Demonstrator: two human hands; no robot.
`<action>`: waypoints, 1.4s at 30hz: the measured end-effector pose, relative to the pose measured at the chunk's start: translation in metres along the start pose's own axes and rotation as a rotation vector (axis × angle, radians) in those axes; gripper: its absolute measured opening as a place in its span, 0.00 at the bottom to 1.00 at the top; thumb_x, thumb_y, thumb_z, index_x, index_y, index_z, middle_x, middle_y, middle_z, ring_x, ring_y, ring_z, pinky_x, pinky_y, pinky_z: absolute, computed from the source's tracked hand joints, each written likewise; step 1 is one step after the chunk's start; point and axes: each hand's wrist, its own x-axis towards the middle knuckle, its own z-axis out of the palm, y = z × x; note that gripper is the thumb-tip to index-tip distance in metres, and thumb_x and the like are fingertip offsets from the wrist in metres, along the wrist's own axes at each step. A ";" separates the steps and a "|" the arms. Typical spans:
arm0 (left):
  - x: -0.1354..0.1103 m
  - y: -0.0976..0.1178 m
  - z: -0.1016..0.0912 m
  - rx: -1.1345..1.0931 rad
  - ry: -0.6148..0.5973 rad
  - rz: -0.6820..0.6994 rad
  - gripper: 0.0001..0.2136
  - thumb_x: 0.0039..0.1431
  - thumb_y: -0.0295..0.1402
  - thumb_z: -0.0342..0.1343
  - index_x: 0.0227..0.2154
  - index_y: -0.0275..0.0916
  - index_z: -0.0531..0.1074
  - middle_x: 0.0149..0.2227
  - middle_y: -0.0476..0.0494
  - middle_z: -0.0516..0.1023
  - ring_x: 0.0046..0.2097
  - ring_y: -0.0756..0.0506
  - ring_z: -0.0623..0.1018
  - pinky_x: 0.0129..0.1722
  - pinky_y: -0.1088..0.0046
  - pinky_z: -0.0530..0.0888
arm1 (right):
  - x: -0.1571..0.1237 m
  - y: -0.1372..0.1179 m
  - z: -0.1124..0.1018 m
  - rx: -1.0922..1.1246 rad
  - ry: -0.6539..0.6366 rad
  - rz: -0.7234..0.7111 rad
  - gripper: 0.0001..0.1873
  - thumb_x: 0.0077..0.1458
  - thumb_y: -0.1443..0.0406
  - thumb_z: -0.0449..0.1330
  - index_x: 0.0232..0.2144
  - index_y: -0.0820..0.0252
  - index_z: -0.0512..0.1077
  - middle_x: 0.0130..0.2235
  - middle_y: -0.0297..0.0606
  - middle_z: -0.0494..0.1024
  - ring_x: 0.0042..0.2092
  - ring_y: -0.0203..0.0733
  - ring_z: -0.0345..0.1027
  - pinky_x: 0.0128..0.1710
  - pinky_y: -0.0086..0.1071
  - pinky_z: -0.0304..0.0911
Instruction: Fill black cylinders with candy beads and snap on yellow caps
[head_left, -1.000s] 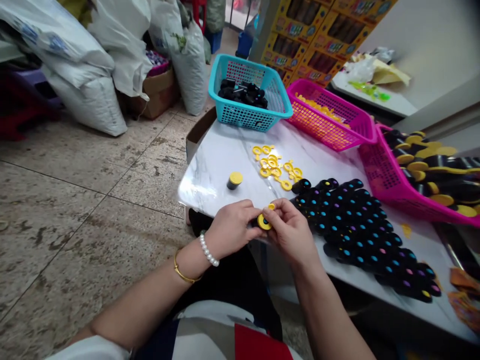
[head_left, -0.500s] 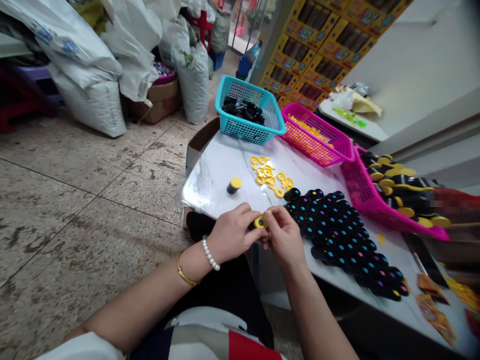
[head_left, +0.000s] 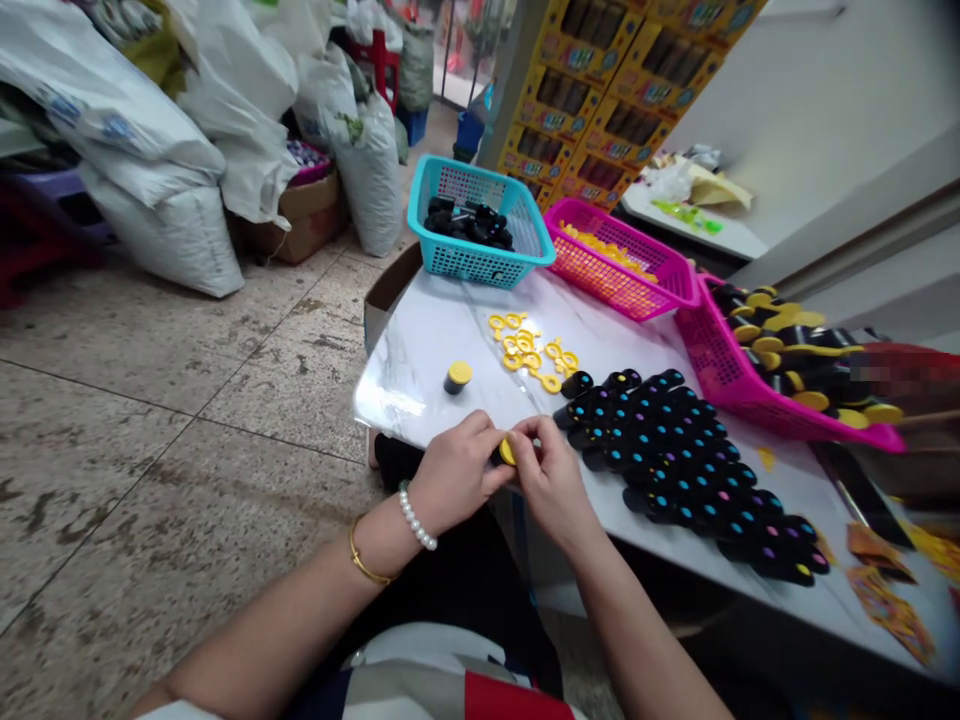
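Note:
My left hand [head_left: 457,475] and my right hand [head_left: 551,482] meet over the near edge of a white marble-patterned table [head_left: 420,395]. Between them is a small black cylinder with a yellow piece [head_left: 508,452], mostly hidden by my fingers. Both hands pinch it. Just beyond my left hand stands a black cylinder with a yellow top [head_left: 457,377]. A loose pile of yellow plastic rings [head_left: 529,350] lies ahead of my hands. To the right of my right hand, rows of black cylinders with blue and pink dots [head_left: 660,450] cover the table.
A teal basket [head_left: 472,225] holds black parts, and a pink basket [head_left: 615,260] holds yellow parts. A tilted pink basket [head_left: 757,385] holds black-and-yellow pieces. White sacks [head_left: 367,150] and yellow cartons [head_left: 600,100] stand beyond the table, above a tiled floor [head_left: 150,450].
The yellow piece has turned between my fingers, and less of it shows now. The whole view has shifted slightly as my head moved.

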 end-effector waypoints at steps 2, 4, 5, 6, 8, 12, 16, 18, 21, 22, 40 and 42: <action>0.000 0.000 0.002 -0.001 0.062 -0.001 0.07 0.56 0.36 0.59 0.34 0.39 0.70 0.35 0.48 0.68 0.37 0.47 0.71 0.38 0.72 0.71 | -0.001 0.002 0.001 0.131 -0.036 0.028 0.14 0.57 0.54 0.55 0.32 0.58 0.64 0.30 0.32 0.67 0.27 0.34 0.62 0.23 0.26 0.60; -0.001 0.000 0.003 0.009 0.134 -0.016 0.06 0.57 0.34 0.58 0.35 0.38 0.69 0.35 0.47 0.68 0.38 0.47 0.72 0.39 0.71 0.71 | -0.001 0.003 0.003 0.224 -0.050 0.041 0.15 0.56 0.53 0.57 0.35 0.59 0.65 0.29 0.31 0.67 0.25 0.32 0.60 0.21 0.26 0.58; -0.001 -0.001 0.002 0.025 0.168 -0.030 0.06 0.57 0.32 0.58 0.36 0.38 0.69 0.36 0.46 0.69 0.38 0.46 0.72 0.39 0.70 0.71 | 0.000 0.004 0.004 0.234 -0.041 0.034 0.17 0.55 0.52 0.58 0.38 0.59 0.65 0.29 0.31 0.67 0.24 0.32 0.60 0.21 0.25 0.57; -0.002 -0.001 0.001 0.046 0.200 -0.050 0.07 0.57 0.31 0.57 0.39 0.38 0.68 0.37 0.46 0.70 0.39 0.46 0.72 0.40 0.70 0.71 | 0.002 0.004 0.005 0.219 -0.030 0.020 0.19 0.53 0.52 0.59 0.40 0.59 0.65 0.29 0.30 0.67 0.23 0.31 0.59 0.20 0.25 0.56; -0.005 -0.004 -0.004 0.095 0.255 -0.098 0.09 0.57 0.28 0.56 0.41 0.38 0.68 0.37 0.45 0.71 0.39 0.45 0.73 0.40 0.68 0.71 | 0.006 0.003 0.008 0.149 -0.031 -0.020 0.23 0.51 0.53 0.61 0.45 0.58 0.65 0.29 0.29 0.69 0.22 0.31 0.59 0.20 0.25 0.56; -0.011 -0.016 -0.023 0.205 0.315 -0.181 0.09 0.55 0.28 0.57 0.40 0.38 0.67 0.36 0.44 0.74 0.38 0.44 0.74 0.40 0.67 0.71 | 0.025 -0.007 0.017 -0.009 -0.116 -0.099 0.27 0.51 0.54 0.62 0.51 0.58 0.66 0.29 0.30 0.73 0.24 0.32 0.64 0.25 0.26 0.59; 0.002 -0.033 -0.043 0.331 0.307 -0.237 0.12 0.56 0.32 0.56 0.42 0.36 0.67 0.35 0.42 0.75 0.37 0.43 0.76 0.39 0.67 0.71 | 0.051 -0.024 0.029 -0.097 -0.199 -0.152 0.22 0.53 0.58 0.61 0.50 0.57 0.68 0.27 0.30 0.75 0.25 0.34 0.68 0.30 0.27 0.60; 0.016 -0.040 -0.051 0.396 0.271 -0.258 0.12 0.55 0.31 0.56 0.43 0.36 0.68 0.37 0.40 0.76 0.39 0.42 0.76 0.39 0.67 0.71 | 0.062 -0.031 0.034 -0.127 -0.236 -0.167 0.16 0.55 0.59 0.59 0.45 0.58 0.71 0.23 0.29 0.74 0.24 0.35 0.68 0.29 0.27 0.59; 0.038 -0.047 -0.059 0.495 0.167 -0.297 0.09 0.55 0.35 0.55 0.36 0.36 0.70 0.35 0.39 0.77 0.39 0.40 0.77 0.37 0.68 0.69 | 0.074 -0.034 0.034 -0.219 -0.234 -0.209 0.16 0.57 0.56 0.57 0.42 0.60 0.72 0.22 0.31 0.75 0.26 0.37 0.69 0.29 0.28 0.58; 0.044 -0.048 -0.061 0.518 0.143 -0.301 0.10 0.56 0.38 0.54 0.33 0.36 0.70 0.34 0.39 0.77 0.38 0.40 0.77 0.35 0.68 0.68 | 0.076 -0.034 0.032 -0.282 -0.199 -0.226 0.18 0.57 0.55 0.56 0.44 0.61 0.71 0.24 0.33 0.76 0.28 0.39 0.70 0.30 0.28 0.59; 0.036 -0.055 -0.056 0.319 0.437 -0.238 0.24 0.54 0.45 0.57 0.50 0.36 0.68 0.27 0.50 0.73 0.30 0.47 0.74 0.34 0.72 0.69 | 0.024 -0.019 0.020 -1.038 -0.003 -0.286 0.14 0.64 0.59 0.48 0.40 0.59 0.70 0.41 0.44 0.73 0.40 0.44 0.71 0.33 0.30 0.62; 0.034 -0.055 -0.055 0.306 0.480 -0.214 0.21 0.54 0.44 0.56 0.47 0.37 0.70 0.26 0.51 0.73 0.28 0.48 0.73 0.33 0.73 0.69 | 0.033 -0.020 0.016 -1.029 -0.012 -0.314 0.15 0.65 0.60 0.46 0.43 0.59 0.69 0.43 0.44 0.73 0.42 0.44 0.70 0.34 0.30 0.62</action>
